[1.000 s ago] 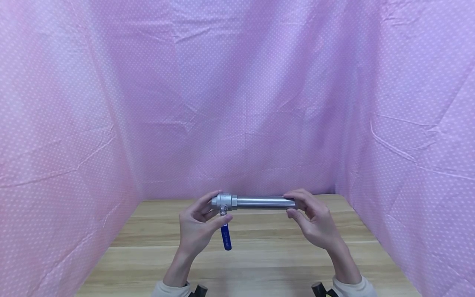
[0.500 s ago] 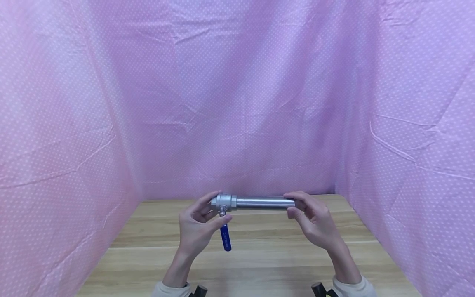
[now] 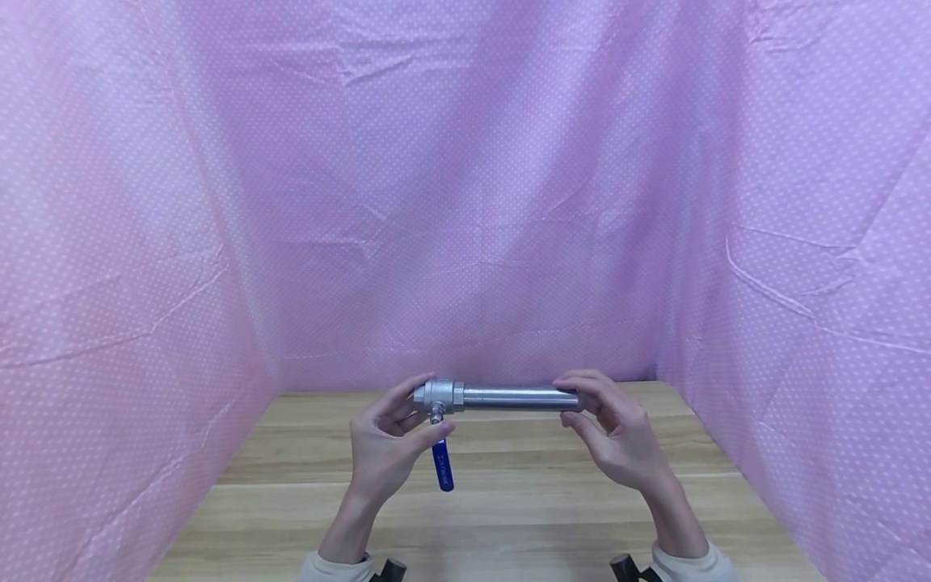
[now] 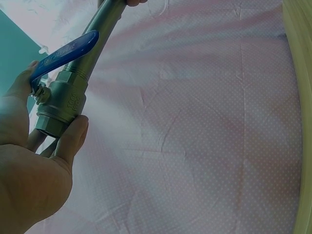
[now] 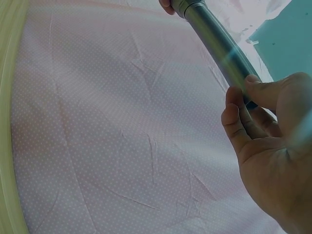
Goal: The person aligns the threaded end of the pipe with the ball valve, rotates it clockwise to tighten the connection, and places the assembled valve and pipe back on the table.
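Observation:
A silver ball valve (image 3: pixel 439 394) with a blue lever handle (image 3: pixel 443 466) is held above the table, its lever pointing toward the person. My left hand (image 3: pixel 383 449) grips the valve body, thumb by the base of the lever. From the valve's hex end a smooth steel pipe (image 3: pixel 520 397) runs to the right, level. My right hand (image 3: pixel 620 436) pinches the pipe's far end between thumb and fingers. In the left wrist view, threads (image 4: pixel 77 69) show where the pipe enters the valve (image 4: pixel 61 105). The right wrist view shows the pipe (image 5: pixel 222 44) between thumb and fingertips.
Below the hands lies a light wood-grain table (image 3: pixel 494 501). Pink dotted cloth (image 3: pixel 465 202) hangs behind it and on both sides. Dark wrist-mounted pieces (image 3: pixel 393 570) sit near each sleeve.
My right fingers shift slightly around the pipe's end, and the thumb drops a little. The left hand and the valve stay in place.

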Motion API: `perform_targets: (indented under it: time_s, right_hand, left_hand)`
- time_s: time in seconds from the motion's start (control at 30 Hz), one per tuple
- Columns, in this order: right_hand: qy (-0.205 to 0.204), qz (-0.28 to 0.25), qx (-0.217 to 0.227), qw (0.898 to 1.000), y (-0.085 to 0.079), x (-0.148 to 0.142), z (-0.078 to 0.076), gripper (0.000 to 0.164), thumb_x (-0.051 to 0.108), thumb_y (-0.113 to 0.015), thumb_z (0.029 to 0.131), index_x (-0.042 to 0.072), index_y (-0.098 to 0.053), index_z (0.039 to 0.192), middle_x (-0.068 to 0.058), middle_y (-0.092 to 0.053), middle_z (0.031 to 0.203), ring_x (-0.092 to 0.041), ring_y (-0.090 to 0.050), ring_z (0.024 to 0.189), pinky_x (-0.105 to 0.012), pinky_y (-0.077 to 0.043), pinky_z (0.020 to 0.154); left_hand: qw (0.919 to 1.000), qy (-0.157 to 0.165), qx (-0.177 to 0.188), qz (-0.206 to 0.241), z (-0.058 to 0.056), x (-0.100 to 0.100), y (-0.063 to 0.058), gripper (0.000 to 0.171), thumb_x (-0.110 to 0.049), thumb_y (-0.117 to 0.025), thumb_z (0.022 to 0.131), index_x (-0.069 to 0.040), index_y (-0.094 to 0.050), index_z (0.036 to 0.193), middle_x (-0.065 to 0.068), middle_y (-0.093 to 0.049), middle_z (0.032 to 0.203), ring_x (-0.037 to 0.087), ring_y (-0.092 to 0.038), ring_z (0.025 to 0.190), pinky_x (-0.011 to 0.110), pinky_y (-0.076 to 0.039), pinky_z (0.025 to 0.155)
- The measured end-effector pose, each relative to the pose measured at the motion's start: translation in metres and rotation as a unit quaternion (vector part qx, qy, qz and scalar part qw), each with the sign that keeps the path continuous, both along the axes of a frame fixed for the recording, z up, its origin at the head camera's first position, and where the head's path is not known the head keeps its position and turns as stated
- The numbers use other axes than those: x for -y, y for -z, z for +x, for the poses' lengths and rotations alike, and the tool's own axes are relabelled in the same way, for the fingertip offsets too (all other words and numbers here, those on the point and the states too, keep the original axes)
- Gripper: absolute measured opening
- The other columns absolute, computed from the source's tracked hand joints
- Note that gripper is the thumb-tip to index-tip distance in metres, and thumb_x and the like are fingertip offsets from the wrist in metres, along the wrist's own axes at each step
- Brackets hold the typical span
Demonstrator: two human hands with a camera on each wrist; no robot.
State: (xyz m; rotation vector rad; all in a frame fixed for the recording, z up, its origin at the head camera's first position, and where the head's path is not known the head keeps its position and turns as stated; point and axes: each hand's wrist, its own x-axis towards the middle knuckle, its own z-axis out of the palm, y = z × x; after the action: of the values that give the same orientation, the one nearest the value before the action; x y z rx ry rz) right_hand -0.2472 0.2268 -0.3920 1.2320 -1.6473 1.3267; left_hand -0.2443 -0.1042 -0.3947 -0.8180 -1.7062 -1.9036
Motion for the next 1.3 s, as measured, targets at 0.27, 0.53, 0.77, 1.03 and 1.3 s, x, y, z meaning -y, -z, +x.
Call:
perform_targets:
  time_s: [0.27,0.53,0.77,1.03,1.3]
  right_hand:
    - [0.007,-0.005,-0.003,1.0,0.001,-0.0003,-0.0014,0.058,-0.042,-0.068,0.075,-0.021,-0.066,0.13,-0.017,-0.071,0.119,-0.014,-0.064,0.08,-0.024,-0.059,0.06]
    - [0.017,0.001,-0.005,1.0,0.0017,-0.0009,-0.001,0.048,-0.033,-0.071,0.085,-0.02,-0.066,0.131,-0.015,-0.068,0.102,-0.014,-0.063,0.078,-0.022,-0.057,0.059]
    - [0.045,0.015,0.022,0.999,0.0023,-0.0025,0.0014,0.048,-0.033,-0.067,0.088,-0.014,-0.068,0.132,-0.008,-0.067,0.084,-0.005,-0.067,0.079,-0.021,-0.059,0.058]
    - [0.005,0.006,0.025,1.0,-0.0001,-0.0007,0.0022,0.059,-0.039,-0.068,0.08,-0.018,-0.065,0.135,-0.01,-0.071,0.128,-0.013,-0.056,0.079,-0.021,-0.056,0.06]
    - [0.006,0.006,0.023,1.0,-0.0002,0.0,0.0024,0.059,-0.04,-0.068,0.079,-0.018,-0.065,0.134,-0.009,-0.07,0.128,-0.012,-0.061,0.082,-0.021,-0.058,0.063]
  left_hand:
    - [1.0,-0.004,0.007,0.002,0.0018,-0.0003,-0.0016,0.071,0.023,-0.088,0.077,0.012,-0.067,0.144,-0.005,-0.085,0.128,0.013,-0.085,0.115,0.038,-0.071,0.105]
    - [0.9999,-0.004,0.01,-0.001,0.003,0.0002,-0.0018,0.07,0.022,-0.088,0.078,0.011,-0.067,0.144,-0.009,-0.085,0.128,0.012,-0.085,0.115,0.038,-0.07,0.106]
    - [1.0,-0.003,0.007,-0.002,0.0031,0.0006,-0.0025,0.071,0.023,-0.088,0.077,0.014,-0.066,0.144,-0.007,-0.085,0.129,0.012,-0.085,0.115,0.037,-0.071,0.105]
    - [1.0,-0.006,0.006,-0.004,0.0034,0.0004,-0.0022,0.07,0.023,-0.087,0.078,0.016,-0.064,0.144,-0.009,-0.084,0.129,0.012,-0.084,0.115,0.037,-0.071,0.105]
    - [1.0,-0.006,0.005,-0.004,0.0024,0.0002,-0.002,0.07,0.022,-0.088,0.078,0.012,-0.067,0.144,-0.006,-0.085,0.129,0.012,-0.085,0.115,0.037,-0.071,0.105]
